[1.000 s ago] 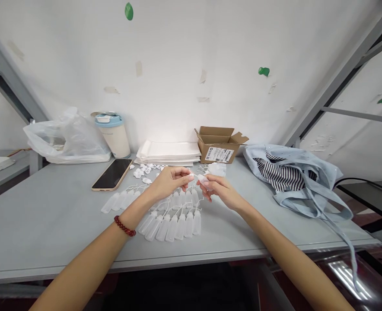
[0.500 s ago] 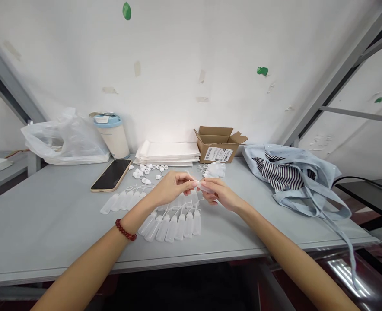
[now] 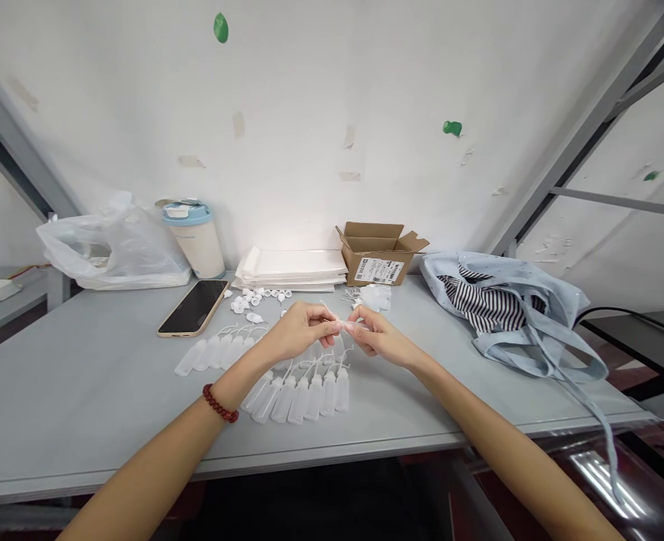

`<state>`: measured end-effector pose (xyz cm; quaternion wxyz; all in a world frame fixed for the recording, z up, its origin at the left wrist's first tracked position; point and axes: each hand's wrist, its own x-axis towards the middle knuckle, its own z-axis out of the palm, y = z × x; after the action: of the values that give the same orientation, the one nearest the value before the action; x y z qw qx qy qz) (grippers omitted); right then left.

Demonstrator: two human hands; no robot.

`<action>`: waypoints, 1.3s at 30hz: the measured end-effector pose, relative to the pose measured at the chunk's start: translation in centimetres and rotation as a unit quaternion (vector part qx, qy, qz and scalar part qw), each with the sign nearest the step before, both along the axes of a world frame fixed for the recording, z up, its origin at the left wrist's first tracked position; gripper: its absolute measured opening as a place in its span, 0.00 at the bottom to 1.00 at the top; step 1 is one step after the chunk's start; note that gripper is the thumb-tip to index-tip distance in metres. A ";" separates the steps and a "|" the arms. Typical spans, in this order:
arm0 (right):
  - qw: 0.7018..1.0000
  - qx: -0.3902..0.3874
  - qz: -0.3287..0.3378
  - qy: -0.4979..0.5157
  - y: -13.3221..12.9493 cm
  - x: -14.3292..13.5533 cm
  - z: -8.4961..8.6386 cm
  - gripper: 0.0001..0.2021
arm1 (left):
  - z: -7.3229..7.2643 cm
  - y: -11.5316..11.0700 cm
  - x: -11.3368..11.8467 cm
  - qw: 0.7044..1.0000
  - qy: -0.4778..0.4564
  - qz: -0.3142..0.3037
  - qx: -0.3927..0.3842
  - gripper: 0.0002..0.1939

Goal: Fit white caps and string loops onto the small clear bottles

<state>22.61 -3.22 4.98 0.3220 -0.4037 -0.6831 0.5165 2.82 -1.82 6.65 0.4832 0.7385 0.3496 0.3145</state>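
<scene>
Above the table my left hand [image 3: 303, 330] and my right hand [image 3: 380, 336] meet, fingertips almost touching. Both are closed in a pinch on a small white plastic cap [image 3: 343, 324], mostly hidden by the fingers. A thin pale strand [image 3: 326, 308] sticks up by the left fingers. Beneath the hands lies a row of small translucent squeeze bottles [image 3: 299, 398], fitted with white tops and thin tails. Another group of bottles [image 3: 213, 352] lies left of my left wrist, partly covered by the arm.
Loose white caps [image 3: 247, 299] lie behind my left hand, a clear bag of small parts [image 3: 374, 297] behind the right. Around them are a phone [image 3: 193, 308], a tumbler [image 3: 197, 244], a plastic bag [image 3: 118, 248], white envelopes [image 3: 292, 264], an open cardboard box [image 3: 378, 259] and a cloth bag [image 3: 557, 293].
The right hand's fingers have shifted and curled more tightly towards the left fingertips. The pale piece seen between its fingers earlier now shows less. A thin strand stands out more above the left hand.
</scene>
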 end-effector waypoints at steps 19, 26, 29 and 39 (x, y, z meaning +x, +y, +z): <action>0.998 -0.057 -0.003 0.032 0.0 -0.7 0.3 0.23 | 0.1 -0.1 0.3 0.999 -0.031 0.032 0.009 0.14; 0.999 -0.028 -0.015 0.041 0.0 -0.8 -0.1 0.24 | 0.1 -0.1 0.0 1.000 -0.007 0.015 -0.022 0.12; 0.998 -0.037 -0.021 0.040 0.1 -0.8 -0.1 0.24 | 0.3 -0.4 0.1 0.999 0.013 0.027 0.042 0.10; 0.998 -0.012 -0.043 0.036 0.3 -0.8 -0.3 0.23 | 0.1 -0.3 0.4 0.999 0.006 0.038 0.020 0.15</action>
<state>21.81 -2.92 4.67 0.3633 -0.4183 -0.6466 0.5244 3.19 -2.10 6.74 0.4538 0.7364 0.3738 0.3347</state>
